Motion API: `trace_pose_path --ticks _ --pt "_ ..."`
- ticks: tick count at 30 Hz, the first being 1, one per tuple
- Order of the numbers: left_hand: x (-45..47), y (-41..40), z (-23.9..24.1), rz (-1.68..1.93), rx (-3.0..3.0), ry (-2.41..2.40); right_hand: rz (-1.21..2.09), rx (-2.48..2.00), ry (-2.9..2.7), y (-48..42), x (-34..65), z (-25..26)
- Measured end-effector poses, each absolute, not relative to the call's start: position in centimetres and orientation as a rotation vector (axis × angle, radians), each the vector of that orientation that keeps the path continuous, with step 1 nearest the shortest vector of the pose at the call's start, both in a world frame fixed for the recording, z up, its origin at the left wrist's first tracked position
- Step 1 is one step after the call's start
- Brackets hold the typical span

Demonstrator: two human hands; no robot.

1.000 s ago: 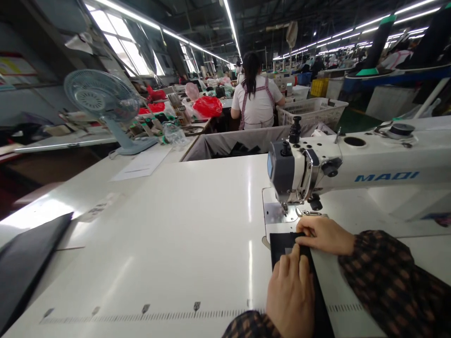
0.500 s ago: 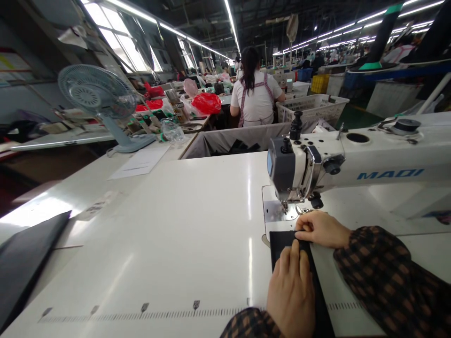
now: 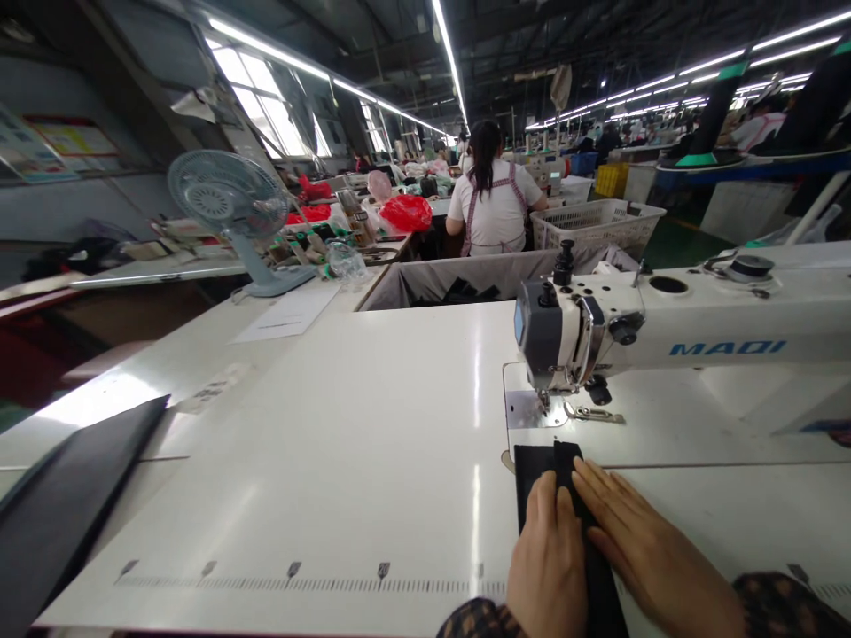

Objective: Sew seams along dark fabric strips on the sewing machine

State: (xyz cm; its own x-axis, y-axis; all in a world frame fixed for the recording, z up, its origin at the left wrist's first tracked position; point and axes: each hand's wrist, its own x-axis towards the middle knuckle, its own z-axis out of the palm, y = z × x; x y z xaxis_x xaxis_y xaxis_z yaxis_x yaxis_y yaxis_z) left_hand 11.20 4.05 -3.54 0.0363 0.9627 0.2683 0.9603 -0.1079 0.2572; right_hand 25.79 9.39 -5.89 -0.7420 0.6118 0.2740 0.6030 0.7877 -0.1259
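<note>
A long strip of black fabric lies on the sewing table just in front of the machine's needle area, with a folded-over layer along its right side. My left hand rests on top of it, fingertips pressing by the fold and the thumb out of sight. Along the right edge, my right hand lies flat with its fingers stretched out, touching the fabric. Just beyond the fabric's far end is the white sewing machine, its presser foot above a shiny metal plate.
Dark folded material lies at the table's left. A ruler scale runs along the near edge. Behind are a paper sheet, a fan, a cloth-lined bin, a plastic basket and a seated person.
My right hand has come back from beside the needle plate and flattened along the fabric's right edge. The folded layer now shows at the far end. The view has tilted up slightly.
</note>
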Motion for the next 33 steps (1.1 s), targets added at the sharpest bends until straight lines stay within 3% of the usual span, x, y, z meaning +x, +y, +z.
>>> trace_pose_path --ticks 8,12,15,25,33 --pt "11.8 3.3 -3.4 0.573 2.319 2.061 0.126 -0.879 -2.712 9.8 24.5 -5.1" --pt "10.3 3.1 -2.1 0.812 2.067 1.916 0.085 -0.837 -2.715 10.1 24.8 -5.1" --pt "8.2 2.9 -1.2 0.967 1.780 2.078 0.034 -0.782 -2.695 10.4 24.7 -5.0" --pt "12.2 5.5 -0.5 0.155 2.047 2.298 -0.001 -0.824 -2.696 10.3 24.3 -4.2" --pt "10.8 6.9 -0.6 0.174 2.001 2.127 0.000 -0.820 -2.717 10.6 24.3 -4.4"
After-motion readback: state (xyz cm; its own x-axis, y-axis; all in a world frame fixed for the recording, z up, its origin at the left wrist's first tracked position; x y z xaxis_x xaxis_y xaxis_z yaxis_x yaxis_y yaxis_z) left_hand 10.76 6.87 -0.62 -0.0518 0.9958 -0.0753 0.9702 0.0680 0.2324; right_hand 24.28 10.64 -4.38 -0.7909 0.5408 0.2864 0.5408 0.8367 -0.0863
